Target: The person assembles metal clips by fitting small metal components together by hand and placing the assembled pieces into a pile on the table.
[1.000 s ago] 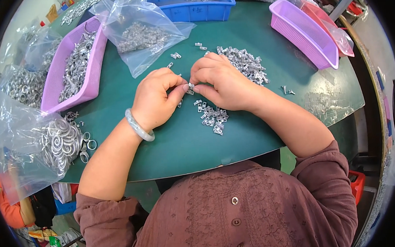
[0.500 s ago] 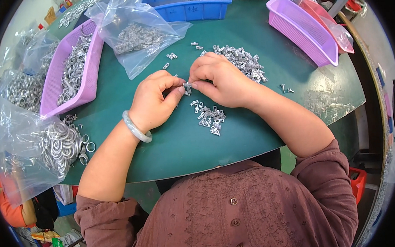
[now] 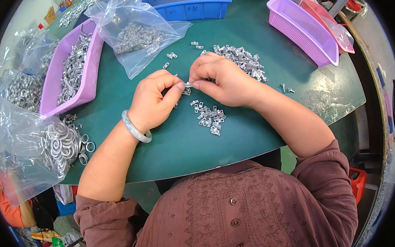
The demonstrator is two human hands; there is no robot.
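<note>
My left hand (image 3: 156, 99), with a pale bangle (image 3: 136, 127) on its wrist, pinches one end of a small silver metal piece (image 3: 188, 84). The fingertips of my right hand (image 3: 222, 80) are closed on its other end. Fingers cover much of the piece. Behind my right hand spreads a heap of small silver metal pieces (image 3: 243, 61). Nearer me lies a smaller pile of rectangular, frame-like metal pieces (image 3: 211, 118). A few loose pieces (image 3: 171, 56) are scattered beyond my left hand.
On the left, a purple basket (image 3: 95, 62) holds metal rings, beside a plastic bag (image 3: 17, 134) and ring-shaped parts (image 3: 63, 147). Another bag (image 3: 135, 66) of small parts lies behind my left hand. A blue bin (image 3: 190, 13) stands at the back, an upright-sided purple basket (image 3: 300, 33) at right.
The metal piece between my fingertips has turned and now lies more level. My hands have shifted only slightly. At the far left, an orange-clothed person has moved a little.
</note>
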